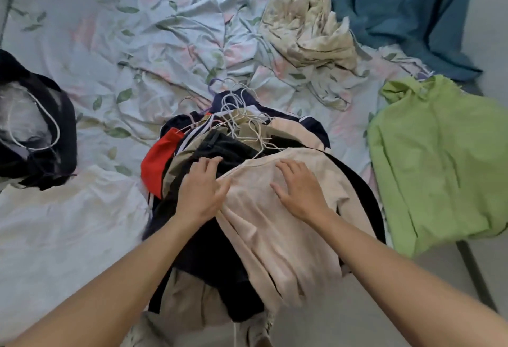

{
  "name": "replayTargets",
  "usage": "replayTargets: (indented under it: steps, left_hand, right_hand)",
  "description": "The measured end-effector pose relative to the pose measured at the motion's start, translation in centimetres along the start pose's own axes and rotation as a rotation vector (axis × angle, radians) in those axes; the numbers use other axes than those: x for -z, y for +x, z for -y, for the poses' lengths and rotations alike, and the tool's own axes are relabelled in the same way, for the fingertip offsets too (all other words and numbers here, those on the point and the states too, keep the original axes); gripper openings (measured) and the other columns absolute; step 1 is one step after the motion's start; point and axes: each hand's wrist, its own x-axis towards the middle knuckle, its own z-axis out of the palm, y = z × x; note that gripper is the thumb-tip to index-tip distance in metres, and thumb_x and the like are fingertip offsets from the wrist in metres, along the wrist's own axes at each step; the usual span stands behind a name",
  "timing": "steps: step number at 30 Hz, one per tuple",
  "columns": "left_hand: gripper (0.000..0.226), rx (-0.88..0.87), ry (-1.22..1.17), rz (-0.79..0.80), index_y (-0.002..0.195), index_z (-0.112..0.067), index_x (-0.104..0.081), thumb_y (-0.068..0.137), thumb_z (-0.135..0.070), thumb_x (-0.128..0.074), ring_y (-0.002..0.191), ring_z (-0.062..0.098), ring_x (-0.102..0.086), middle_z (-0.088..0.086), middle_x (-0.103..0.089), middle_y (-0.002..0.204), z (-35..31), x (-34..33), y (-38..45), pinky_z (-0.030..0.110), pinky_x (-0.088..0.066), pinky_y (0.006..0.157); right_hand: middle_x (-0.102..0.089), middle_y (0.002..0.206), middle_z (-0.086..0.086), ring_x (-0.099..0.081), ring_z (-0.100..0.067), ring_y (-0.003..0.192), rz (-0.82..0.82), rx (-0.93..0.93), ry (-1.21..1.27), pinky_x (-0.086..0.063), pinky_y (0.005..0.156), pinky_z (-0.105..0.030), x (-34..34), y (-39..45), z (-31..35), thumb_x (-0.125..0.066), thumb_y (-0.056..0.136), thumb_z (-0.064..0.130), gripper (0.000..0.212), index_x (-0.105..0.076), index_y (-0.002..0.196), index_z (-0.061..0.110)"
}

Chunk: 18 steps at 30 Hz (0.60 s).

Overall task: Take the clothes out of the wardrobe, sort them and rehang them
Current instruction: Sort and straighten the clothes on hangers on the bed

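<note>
**Both hands on the clothes pile**

At far left we see a dark garment (41,126) with a white hanger, and below it a white garment (63,225), both on the floral sheet (132,33). In the middle lies the pile (220,137), hangers (242,115) tangled at its top. Our left hand (204,187) rests on it, fingers loosely spread, thumb touching the beige top (275,236). Our right hand (298,191) lies flat on that top, fingers spread. At right sits a green shirt (445,159).

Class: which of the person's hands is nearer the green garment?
Right. The right hand lies on the beige garment, closer to the green garment; the left hand is farther across the pile.
</note>
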Motion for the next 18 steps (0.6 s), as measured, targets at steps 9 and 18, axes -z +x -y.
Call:
replayTargets:
  steps: [9, 18]
  left_hand:
    - [0.035, 0.151, 0.172, 0.129, 0.115, -0.014, -0.059, 0.105, -0.045, -0.045, 0.110, 0.028, -0.053, 0.004, -0.055, 0.113, -3.0, -5.8, 2.7, 0.045, -0.045, 0.081]
    - [0.021, 0.136, 0.252, 0.088, 0.109, -0.023, -0.047, 0.100, -0.039, -0.057, 0.104, 0.026, -0.048, 0.001, -0.052, 0.106, -2.5, -7.4, 3.5, 0.044, -0.040, 0.075]
  right_hand:
    - [-0.041, 0.161, -0.006, -0.034, -0.028, 0.148, 0.118, -0.099, 0.057, -0.033, 0.120, -0.046, -1.2, 4.5, -8.9, -0.055, 0.102, 0.045, 0.060, -0.039, 0.155, 0.021]
    - [-0.052, 0.142, -0.007, -0.042, -0.030, 0.137, 0.178, -0.131, 0.042, -0.037, 0.111, -0.047, -3.3, 9.3, -9.4, -0.065, 0.093, 0.053, 0.064, -0.049, 0.148, 0.026]
